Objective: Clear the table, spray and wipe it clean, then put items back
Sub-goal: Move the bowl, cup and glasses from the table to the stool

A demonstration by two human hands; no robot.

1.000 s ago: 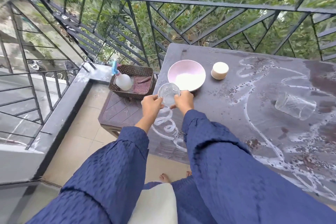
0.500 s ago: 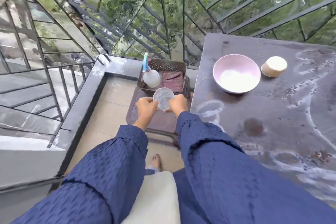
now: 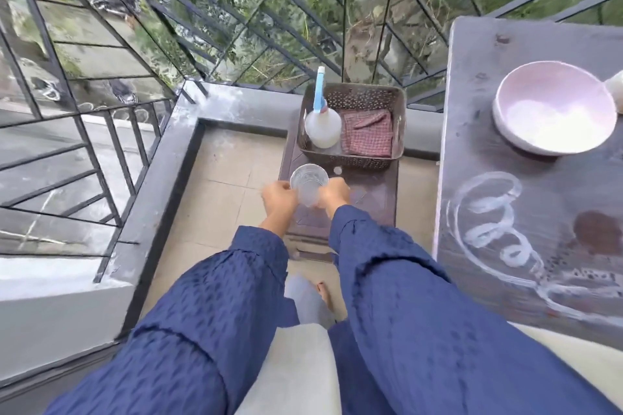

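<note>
Glass (image 3: 309, 184), clear tumbler, held upright and mouth up between both hands just on my side of the basket (image 3: 354, 161), over the stool (image 3: 374, 192) the basket sits on. Left hand (image 3: 279, 195) curls round one side and right hand (image 3: 333, 194) round the other, both gripping the wall below the rim; the fingertips are behind the glass and blurred, so I can't say how far they wrap. Can't tell whether its foot touches the stool yet. Handling, my guess: light, looks empty, rigid, smooth-sided and likely slippery if wet; brittle, so a hard landing on the wood or a knock against the basket could chip it. Best hold is round the mid-wall as now, not by the thin rim; one hand would probably do. Set it down flat, near the basket but not touching it. Inside the basket: spray bottle (image 3: 323, 130) at the left, folded checked cloth (image 3: 367, 138) at the right. Right of the basket, well apart from my hands, the table (image 3: 472, 152) carries white streaks (image 3: 485, 212) and a pink bowl (image 3: 553, 108). Clearing looks unfinished; spraying and wiping not begun, I'd judge.
</note>
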